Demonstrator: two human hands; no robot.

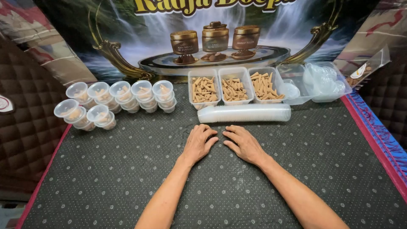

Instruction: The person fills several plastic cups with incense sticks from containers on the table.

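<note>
Dark dotted cloth covers the counter (127,169), with a waterfall poster (127,38) standing behind it. Both hands lie flat, palms down and side by side near the middle: the left hand (199,143) and right hand (244,145), each grip released and holding nothing. Just beyond the fingertips lies a sleeve of nested clear cups (244,113) on its side. Behind it stand three trays of tan incense cones (234,90). Lidded filled cups (114,99) cluster at far left; clear lids (324,80) sit in a tub at right.
</note>
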